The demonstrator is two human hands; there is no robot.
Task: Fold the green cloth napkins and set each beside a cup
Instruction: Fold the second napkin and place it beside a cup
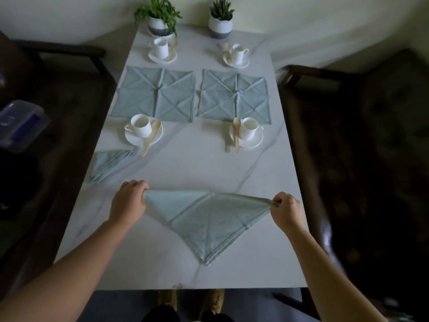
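Note:
A pale green napkin lies near the table's front edge, folded into a triangle with its tip toward me. My left hand pinches its left corner and my right hand pinches its right corner. A folded napkin rests at the left edge, in front of the near left cup. Two unfolded napkins, one on the left and one on the right, lie flat mid-table. The near right cup and two far cups, left and right, stand on saucers with wooden spoons.
Two potted plants, left and right, stand at the far end of the white marble table. Dark chairs flank both sides. A clear plastic box sits off the table at left.

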